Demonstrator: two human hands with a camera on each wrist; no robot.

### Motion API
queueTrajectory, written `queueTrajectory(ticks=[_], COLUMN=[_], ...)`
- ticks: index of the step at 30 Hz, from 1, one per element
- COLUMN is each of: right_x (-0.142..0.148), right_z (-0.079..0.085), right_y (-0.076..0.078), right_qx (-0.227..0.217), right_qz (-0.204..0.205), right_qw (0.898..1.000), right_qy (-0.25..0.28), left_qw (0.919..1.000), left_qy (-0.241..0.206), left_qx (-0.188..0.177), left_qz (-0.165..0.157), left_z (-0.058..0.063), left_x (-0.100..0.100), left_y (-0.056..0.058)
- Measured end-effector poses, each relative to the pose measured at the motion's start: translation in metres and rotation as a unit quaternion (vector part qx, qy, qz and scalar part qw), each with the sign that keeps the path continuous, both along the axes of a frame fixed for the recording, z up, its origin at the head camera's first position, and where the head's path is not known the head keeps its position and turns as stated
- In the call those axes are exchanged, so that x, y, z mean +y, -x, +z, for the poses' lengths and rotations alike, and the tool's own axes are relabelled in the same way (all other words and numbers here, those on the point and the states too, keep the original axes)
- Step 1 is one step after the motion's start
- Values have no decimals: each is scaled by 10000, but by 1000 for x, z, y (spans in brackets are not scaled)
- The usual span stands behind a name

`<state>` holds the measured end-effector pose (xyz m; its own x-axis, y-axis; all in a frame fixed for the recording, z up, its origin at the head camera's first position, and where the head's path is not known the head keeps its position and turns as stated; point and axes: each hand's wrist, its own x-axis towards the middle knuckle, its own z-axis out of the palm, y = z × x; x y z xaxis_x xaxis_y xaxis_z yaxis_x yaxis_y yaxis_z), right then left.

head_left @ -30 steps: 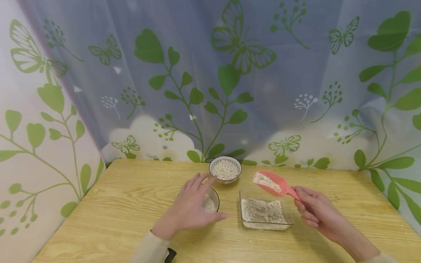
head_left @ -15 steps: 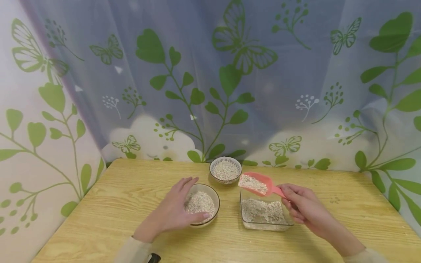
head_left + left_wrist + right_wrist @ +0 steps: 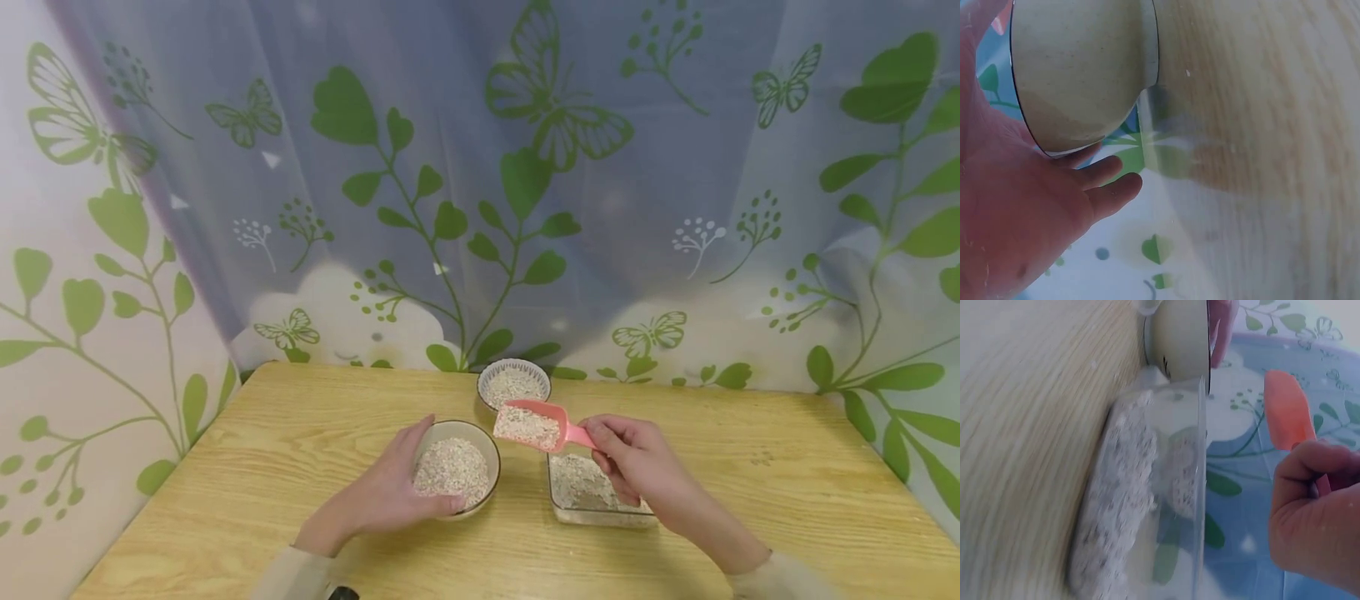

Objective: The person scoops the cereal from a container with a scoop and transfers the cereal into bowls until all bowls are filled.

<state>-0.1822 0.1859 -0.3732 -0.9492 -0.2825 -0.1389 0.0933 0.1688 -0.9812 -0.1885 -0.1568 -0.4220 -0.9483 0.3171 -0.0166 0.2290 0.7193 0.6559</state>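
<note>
My left hand (image 3: 386, 492) holds the cream bowl (image 3: 465, 430) from its left side, thumb over the near rim and fingers round the far side. Oat-like flakes (image 3: 450, 471) fill much of that bowl. In the left wrist view the bowl's outer wall (image 3: 1085, 69) sits between thumb and fingers. My right hand (image 3: 637, 462) grips the handle of a pink scoop (image 3: 557, 412) loaded with the same flakes. The scoop's tip is just right of the cream bowl's rim, raised and nearly level. From the right wrist, the scoop's underside (image 3: 1288, 415) shows.
A rectangular glass container (image 3: 600, 517) with flakes stands under my right hand, which covers part of it. Behind, near the curtain (image 3: 420, 333), a patterned bowl (image 3: 543, 379) of flakes is partly covered by the scoop. Everything rests on a wooden table (image 3: 322, 433).
My right hand has carried the loaded scoop leftward from above the glass container to near the cream bowl. My left hand has moved left and down, from over the cream bowl to holding its side.
</note>
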Motion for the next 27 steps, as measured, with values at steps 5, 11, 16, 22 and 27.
queueTrajectory(ticks=[5,11,16,22,27], right_x=[-21,-46,-62,-80,-90], right_z=[-2,-5,-12,-21,-23], right_y=[1,0,-2,-7,-11], right_qx=[181,1211,2698,5318,6914], right_qz=[-48,-129,-73,118,-359], right_qw=[9998,9892,9492,8098,6311], right_qy=[-107,-811,-1617,-2476,-3499], left_qw=[9999,9996,9996,9997,9997], left_qy=[80,135,162,97,29], left_qx=[-95,-111,-144,-163,-237], left_qz=[-85,-207,-201,-131,-107], left_z=[-2,-3,-5,-5,-5], left_x=[-2,-4,-3,-3,-3], left_y=[0,1,2,2,2])
